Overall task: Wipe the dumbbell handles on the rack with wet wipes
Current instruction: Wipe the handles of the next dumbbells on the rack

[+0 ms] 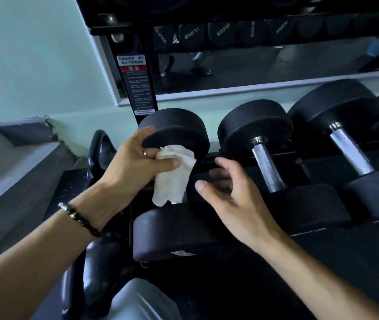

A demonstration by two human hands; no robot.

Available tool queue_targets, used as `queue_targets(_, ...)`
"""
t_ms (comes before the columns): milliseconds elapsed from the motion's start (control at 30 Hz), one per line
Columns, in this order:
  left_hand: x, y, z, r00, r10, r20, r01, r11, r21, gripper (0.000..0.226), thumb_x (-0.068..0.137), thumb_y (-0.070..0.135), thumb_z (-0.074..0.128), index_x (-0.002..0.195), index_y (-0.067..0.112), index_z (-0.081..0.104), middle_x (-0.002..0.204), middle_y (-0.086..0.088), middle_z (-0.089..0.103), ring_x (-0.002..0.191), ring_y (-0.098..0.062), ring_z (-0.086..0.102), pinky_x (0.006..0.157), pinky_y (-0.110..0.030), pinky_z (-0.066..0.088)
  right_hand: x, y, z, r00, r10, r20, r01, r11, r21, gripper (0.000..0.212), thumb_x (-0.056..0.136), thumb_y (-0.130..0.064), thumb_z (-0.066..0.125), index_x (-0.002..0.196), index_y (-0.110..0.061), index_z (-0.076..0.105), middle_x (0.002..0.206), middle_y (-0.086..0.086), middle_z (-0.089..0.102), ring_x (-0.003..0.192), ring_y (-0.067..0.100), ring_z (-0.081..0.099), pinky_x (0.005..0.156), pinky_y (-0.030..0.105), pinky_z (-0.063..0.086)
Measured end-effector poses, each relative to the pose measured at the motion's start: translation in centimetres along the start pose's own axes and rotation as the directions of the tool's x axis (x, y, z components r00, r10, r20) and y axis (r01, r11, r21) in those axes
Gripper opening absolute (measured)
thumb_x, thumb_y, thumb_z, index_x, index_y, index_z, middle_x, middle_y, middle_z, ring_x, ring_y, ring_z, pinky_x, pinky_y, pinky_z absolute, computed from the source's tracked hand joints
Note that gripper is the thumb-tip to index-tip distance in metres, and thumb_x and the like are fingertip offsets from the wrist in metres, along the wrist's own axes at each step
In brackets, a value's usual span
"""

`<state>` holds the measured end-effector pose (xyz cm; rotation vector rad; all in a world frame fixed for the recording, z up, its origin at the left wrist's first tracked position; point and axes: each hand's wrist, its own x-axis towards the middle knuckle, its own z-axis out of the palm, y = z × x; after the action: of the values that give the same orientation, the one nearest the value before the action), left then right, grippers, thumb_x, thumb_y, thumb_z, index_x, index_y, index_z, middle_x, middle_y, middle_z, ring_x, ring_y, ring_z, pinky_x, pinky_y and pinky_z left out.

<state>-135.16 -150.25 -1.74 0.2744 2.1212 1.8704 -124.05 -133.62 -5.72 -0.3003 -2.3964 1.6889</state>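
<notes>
Left hand [135, 155] grips wet wipe [174, 172] round leftmost dumbbell handle; right hand [227, 192] hovers relaxed beside neighbouring dumbbell [255, 128].

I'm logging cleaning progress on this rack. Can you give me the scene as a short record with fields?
left hand: left hand grips the white wet wipe wrapped around the leftmost dumbbell handle
right hand: right hand open, hovering beside the wipe, holding nothing
bare handles: middle dumbbell and right dumbbell handles uncovered
beside rack: kettlebell to the left
</notes>
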Motion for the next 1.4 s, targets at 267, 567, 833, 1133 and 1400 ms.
queue_targets(267, -1.6, 3.7, 6.4, 0.990, -0.009, 0.138, 0.026, 0.993, -0.119, 0.065, 0.071, 0.020, 0.071, 0.132, 0.009, 0.053, 0.095, -0.007, 0.076, 0.087, -0.016, 0.073, 0.070, -0.025, 0.058, 3.9, -3.0, -7.3, 0.966, -0.018, 0.256, -0.009, 0.994, 0.105, 0.027, 0.085, -0.018, 0.080, 0.064, -0.032, 0.070, 0.075, -0.009, 0.069, 0.081, 0.011, 0.070, 0.077, 0.029, 0.058)
queue_targets(567, 1.2, 4.1, 13.8, 0.970, -0.143, 0.196, 0.159, 0.985, -0.067, 0.017, 0.092, -0.002, 0.059, 0.106, 0.006, 0.063, 0.090, -0.017, 0.072, 0.074, -0.023, 0.071, 0.060, -0.029, 0.058, 8.1, -1.7, -16.6, 0.879, -0.138, 0.457, 0.154, 0.988, 0.002, 0.019, 0.099, 0.001, 0.055, 0.089, -0.015, 0.059, 0.077, 0.005, 0.069, 0.067, 0.025, 0.074, 0.057, 0.032, 0.057)
queue_targets(833, 1.4, 3.7, 18.1, 0.972, -0.183, 0.148, 0.226, 0.903, -0.366, 0.029, 0.081, 0.013, 0.055, 0.106, 0.005, 0.066, 0.104, -0.018, 0.070, 0.087, -0.030, 0.071, 0.072, -0.036, 0.061, 10.8, 0.7, -21.3, 0.705, -0.194, 0.682, 0.466, 0.852, -0.239, 0.036, 0.079, -0.017, 0.057, 0.107, -0.023, 0.079, 0.099, -0.013, 0.063, 0.085, -0.001, 0.061, 0.075, 0.013, 0.045)
queue_targets(1133, -1.1, 2.6, 23.0, 0.957, 0.035, -0.287, -0.039, 0.999, -0.009, 0.016, 0.083, -0.009, 0.068, 0.083, 0.006, 0.061, 0.064, -0.003, 0.061, 0.053, -0.006, 0.060, 0.050, -0.017, 0.049, 12.0, 3.4, -21.7, 0.754, -0.232, 0.614, 0.163, 0.972, 0.166, 0.036, 0.085, -0.012, 0.078, 0.118, -0.023, 0.067, 0.090, 0.004, 0.074, 0.087, 0.023, 0.073, 0.076, 0.031, 0.061)
queue_targets(1400, -3.7, -0.5, 21.8, 0.930, 0.079, -0.359, 0.190, 0.733, 0.653, 0.052, 0.071, 0.074, 0.049, 0.102, 0.036, 0.066, 0.094, 0.022, 0.068, 0.093, 0.002, 0.063, 0.085, -0.026, 0.050, 15.0, 6.4, -20.9, 0.658, -0.614, 0.435, 0.739, 0.637, -0.220, 0.016, 0.082, -0.012, 0.064, 0.085, -0.015, 0.079, 0.070, 0.000, 0.065, 0.064, 0.022, 0.060, 0.059, 0.039, 0.052)
